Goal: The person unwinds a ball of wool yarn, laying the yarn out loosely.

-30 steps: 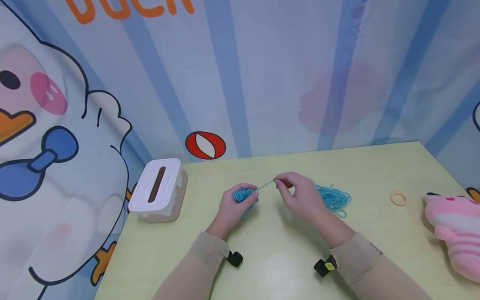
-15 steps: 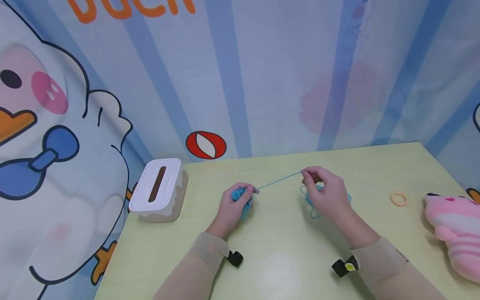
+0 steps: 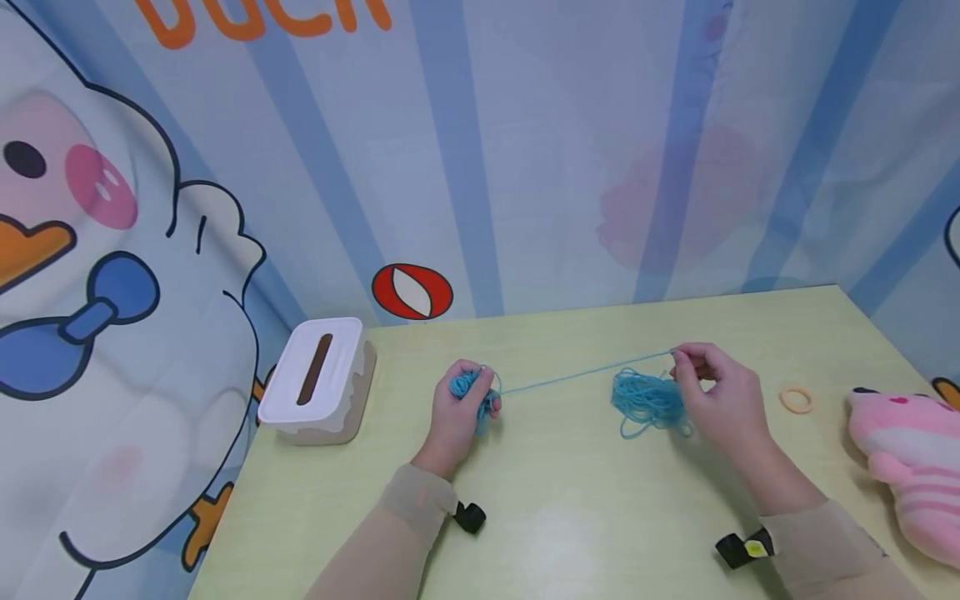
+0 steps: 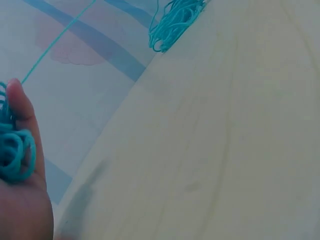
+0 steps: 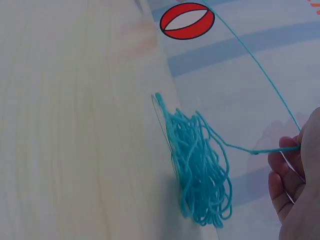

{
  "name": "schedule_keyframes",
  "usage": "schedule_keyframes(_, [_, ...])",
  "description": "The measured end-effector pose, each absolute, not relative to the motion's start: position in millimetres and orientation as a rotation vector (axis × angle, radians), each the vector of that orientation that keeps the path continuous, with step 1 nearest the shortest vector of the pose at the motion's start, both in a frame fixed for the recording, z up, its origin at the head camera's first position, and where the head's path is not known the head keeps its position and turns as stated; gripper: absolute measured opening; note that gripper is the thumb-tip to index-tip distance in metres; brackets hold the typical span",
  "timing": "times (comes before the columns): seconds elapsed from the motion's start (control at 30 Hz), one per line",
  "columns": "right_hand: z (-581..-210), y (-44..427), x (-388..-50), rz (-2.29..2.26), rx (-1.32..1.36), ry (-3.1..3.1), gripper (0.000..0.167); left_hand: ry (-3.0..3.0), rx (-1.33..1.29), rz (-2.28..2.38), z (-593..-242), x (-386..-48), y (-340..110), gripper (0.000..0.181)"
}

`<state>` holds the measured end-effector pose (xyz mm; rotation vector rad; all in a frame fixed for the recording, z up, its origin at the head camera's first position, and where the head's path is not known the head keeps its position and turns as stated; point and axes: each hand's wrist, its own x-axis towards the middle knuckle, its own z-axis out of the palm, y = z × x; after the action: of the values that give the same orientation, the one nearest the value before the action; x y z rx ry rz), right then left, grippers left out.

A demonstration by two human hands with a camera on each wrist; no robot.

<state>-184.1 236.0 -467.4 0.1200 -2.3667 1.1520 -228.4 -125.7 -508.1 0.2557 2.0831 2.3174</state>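
Note:
My left hand (image 3: 452, 421) grips a small bundle of blue yarn (image 3: 464, 384), with the thumb over its front and loops hanging below. From that bundle a single taut strand (image 3: 577, 375) runs right to my right hand (image 3: 723, 398), which pinches it between thumb and fingertips. Beneath the strand a loose heap of the same yarn (image 3: 647, 402) lies on the table, just left of the right hand. The right wrist view shows yarn leading from the heap (image 5: 200, 170) up to the pinching fingers (image 5: 286, 170). In the left wrist view the wound loops (image 4: 16, 150) rest against the palm.
On the table (image 3: 570, 500), a white-lidded box (image 3: 315, 379) with a brown slot stands at the left. A peach ring (image 3: 797, 398) lies right of the right hand, near a pink striped plush toy (image 3: 911, 467). A printed curtain (image 3: 540, 167) hangs behind the table.
My right hand has moved right, drawing the strand out longer and passing over the yarn heap, which shows again. My left hand has shifted slightly left and turned a little.

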Motion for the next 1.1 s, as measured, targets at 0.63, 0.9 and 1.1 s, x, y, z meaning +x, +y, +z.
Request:
schedule_keyframes(0.63, [-479,255,-183,0.823,-0.019,-2.836,0.033,2.191,0.229,2.296,-510,-229,-127,0.035])
schedule_keyframes(0.9, [-474,206,-188,0.969,0.217,-2.290,0.029,2.139,0.255,2.285,-508,-227,-127,0.047])
schedule_keyframes(1.1, [-467,152,-188,1.056,0.493,-2.522,0.040,2.115,0.290,2.266,-507,-227,-126,0.044])
